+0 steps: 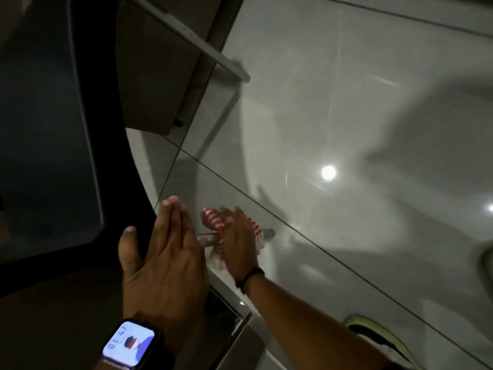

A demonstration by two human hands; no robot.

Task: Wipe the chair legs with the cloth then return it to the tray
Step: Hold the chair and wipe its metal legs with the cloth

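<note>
Smartwatch [130, 344]: lit screen on the left wrist, nearest the camera at the bottom edge.
Left hand [162, 252]: open and flat, fingers straight and together, palm resting against the dark edge of the chair seat [88, 145]; it holds nothing.
Right hand [238, 241]: just beside the left, a dark band [249, 279] on its wrist, fingers closed around the cloth.
Cloth [217, 220]: red-and-white striped, bunched and blurred, wrapped on a grey metal chair leg [268, 232] low near the floor.
Floor [346, 102]: glossy pale tiles with dark grout lines, light reflections and soft shadows.
Far chair leg [192, 36]: another grey metal bar slanting across the top.
Tray: not in view.
</note>
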